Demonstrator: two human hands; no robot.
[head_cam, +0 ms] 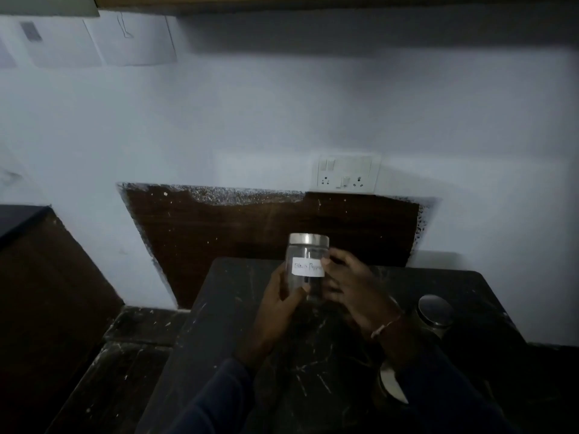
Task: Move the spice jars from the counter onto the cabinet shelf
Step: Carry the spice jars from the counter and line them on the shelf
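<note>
Hands, left (275, 296) and right (347, 286), clasp an upright glass black pepper jar (307, 264) above the dark tabletop (219, 324); another steel-lidded jar (435, 311) stands right of them.

A clear glass jar (308, 267) with a steel lid and white handwritten label stands upright at twelve o'clock, a second steel-lidded jar (435, 311) at three o'clock on the table (219, 324).

3 spice jars: 1 held (308, 264), 1 right (435, 311), 1 near sleeve (391, 383). 2 hands (279, 296) (351, 289). 1 counter (225, 324).
</note>
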